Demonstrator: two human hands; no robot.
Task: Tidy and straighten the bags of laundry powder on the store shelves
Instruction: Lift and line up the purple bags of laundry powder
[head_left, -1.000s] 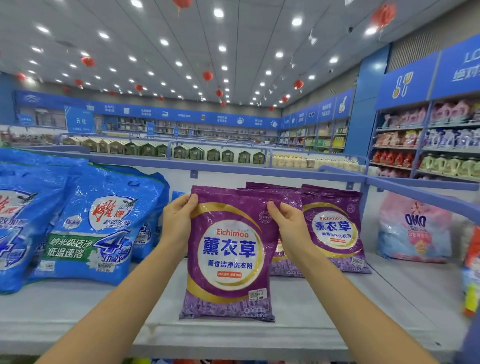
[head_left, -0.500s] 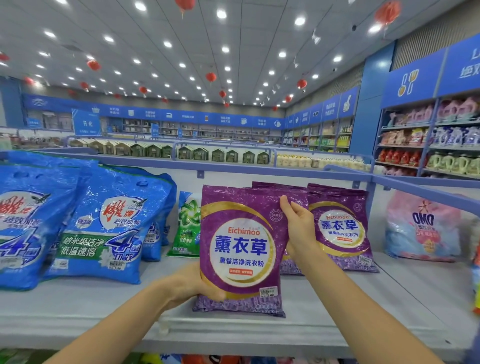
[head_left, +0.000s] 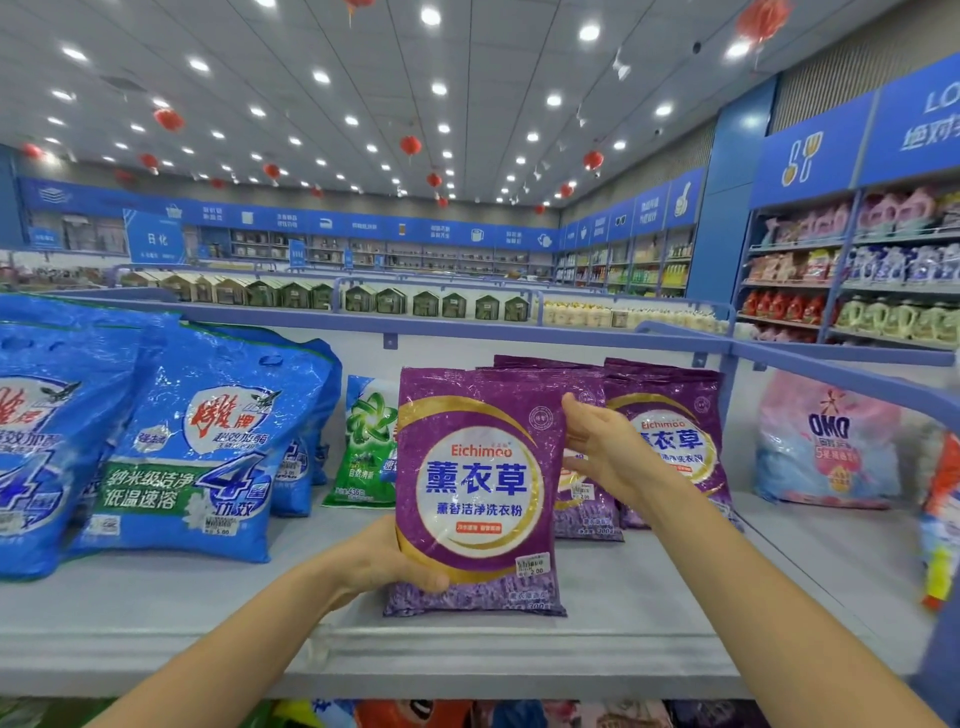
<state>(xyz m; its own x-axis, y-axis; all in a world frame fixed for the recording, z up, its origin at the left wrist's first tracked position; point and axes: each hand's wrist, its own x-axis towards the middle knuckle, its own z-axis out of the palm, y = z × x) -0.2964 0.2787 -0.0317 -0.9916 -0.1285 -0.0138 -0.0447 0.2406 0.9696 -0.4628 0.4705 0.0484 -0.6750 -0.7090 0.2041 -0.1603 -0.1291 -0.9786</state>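
The glossy purple plastic laundry powder bag (head_left: 478, 488) stands upright at the grey shelf's (head_left: 156, 618) front; your left hand (head_left: 384, 564) clamps its lower left corner, your right hand (head_left: 602, 447), fingers apart, rests against its right edge, blue bags (head_left: 192, 447) well left.

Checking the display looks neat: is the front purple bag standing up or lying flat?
Standing upright: the front purple bag rests its bottom edge on the shelf, label facing out, steadied by the left hand.

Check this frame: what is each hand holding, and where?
The left hand grips the front purple bag at its lower left corner; the right hand rests open against its upper right edge.
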